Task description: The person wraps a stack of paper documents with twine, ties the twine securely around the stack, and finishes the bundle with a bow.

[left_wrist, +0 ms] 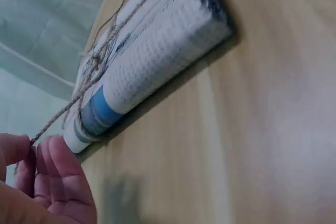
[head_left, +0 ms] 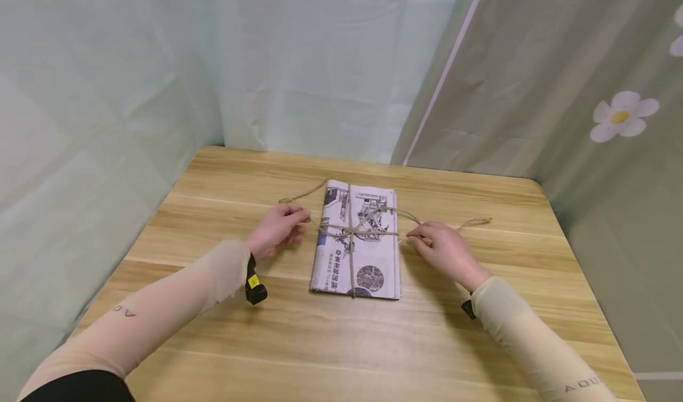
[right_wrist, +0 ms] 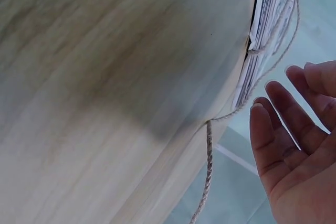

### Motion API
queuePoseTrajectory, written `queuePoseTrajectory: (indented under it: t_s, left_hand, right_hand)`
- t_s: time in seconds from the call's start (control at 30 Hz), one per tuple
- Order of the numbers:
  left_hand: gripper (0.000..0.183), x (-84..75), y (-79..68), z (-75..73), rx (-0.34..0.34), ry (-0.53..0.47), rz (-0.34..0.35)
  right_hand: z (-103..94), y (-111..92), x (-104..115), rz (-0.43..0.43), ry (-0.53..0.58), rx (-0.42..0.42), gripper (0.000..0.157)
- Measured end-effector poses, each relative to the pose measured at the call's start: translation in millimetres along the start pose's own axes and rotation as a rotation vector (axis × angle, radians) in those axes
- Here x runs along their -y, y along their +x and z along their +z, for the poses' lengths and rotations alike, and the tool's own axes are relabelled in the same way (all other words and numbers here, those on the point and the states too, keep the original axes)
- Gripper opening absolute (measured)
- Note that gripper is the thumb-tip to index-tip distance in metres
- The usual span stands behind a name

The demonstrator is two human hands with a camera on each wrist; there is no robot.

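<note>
A folded newspaper bundle (head_left: pixel 373 257) lies flat on the table, with brown twine (head_left: pixel 350 271) crossing it both ways and meeting at a knot near the middle. To its left, my left hand (head_left: pixel 277 230) pinches one loose twine end between thumb and forefinger; the left wrist view has this twine (left_wrist: pixel 65 109) stretched from the knot to the fingertips. My right hand (head_left: pixel 443 251) is just off the bundle's right edge. In the right wrist view its fingers (right_wrist: pixel 291 116) are loosely bent, and the other twine end (right_wrist: pixel 209 156) runs past them without being gripped.
The wooden table (head_left: pixel 331 354) has a pale curtain (head_left: pixel 320 64) behind it and another at the left. A grey-brown curtain (head_left: pixel 597 212) with flower prints hangs along the right side. The right twine end trails on the tabletop beyond my right hand.
</note>
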State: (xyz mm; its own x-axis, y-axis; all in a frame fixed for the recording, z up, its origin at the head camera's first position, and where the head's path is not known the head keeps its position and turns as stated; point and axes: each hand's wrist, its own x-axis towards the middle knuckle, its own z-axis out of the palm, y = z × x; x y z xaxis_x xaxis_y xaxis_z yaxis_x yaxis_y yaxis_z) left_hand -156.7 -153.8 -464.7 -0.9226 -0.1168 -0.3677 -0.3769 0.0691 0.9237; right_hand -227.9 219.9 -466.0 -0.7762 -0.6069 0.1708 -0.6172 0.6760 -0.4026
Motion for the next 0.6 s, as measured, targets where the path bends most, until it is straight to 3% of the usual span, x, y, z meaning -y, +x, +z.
queuePoseTrajectory:
  t_s: [0.13,0.33,0.47,0.6]
  left_hand:
    - [0.023,-7.9,1.8,4.0,-0.024,0.228,0.224]
    - [0.017,-23.6,-2.2,10.2,-0.078,0.671,0.541]
    - [0.016,-30.4,-4.9,14.0,-0.083,0.845,0.674]
    - [0.018,-34.0,-8.6,18.3,-0.052,0.905,0.739]
  right_hand:
    - [1.3,0,1,0.007,0.006,0.005,0.017]
    - [1.0,4,-1,0.024,0.035,0.013,0.02]
    - [0.3,10,1,0.038,0.071,0.0,0.024]
    - [0.9,23,9,0.029,0.139,-0.042,0.029]
